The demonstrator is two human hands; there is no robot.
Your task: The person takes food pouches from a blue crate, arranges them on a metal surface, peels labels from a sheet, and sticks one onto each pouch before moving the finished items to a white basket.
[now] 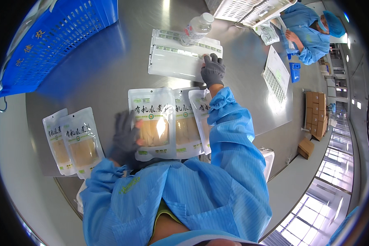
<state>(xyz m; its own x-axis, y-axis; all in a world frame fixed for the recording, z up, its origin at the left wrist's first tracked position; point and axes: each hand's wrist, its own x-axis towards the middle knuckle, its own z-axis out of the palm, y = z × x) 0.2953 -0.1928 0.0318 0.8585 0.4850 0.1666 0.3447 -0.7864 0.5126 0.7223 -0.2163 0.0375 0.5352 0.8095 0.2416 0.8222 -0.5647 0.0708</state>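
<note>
Pouches, tops forward, long axes fore-aft

Blue bskt; prob. cardbd ctns

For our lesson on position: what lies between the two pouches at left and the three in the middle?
The head view shows a strip of table, then the left hand, partly overlapping the middle pouches.

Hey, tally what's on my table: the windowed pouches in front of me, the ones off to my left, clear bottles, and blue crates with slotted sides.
Front pouches: 3 visible
Left pouches: 2 visible
Clear bottle: 1
Blue crate: 1
Total: 7
</note>
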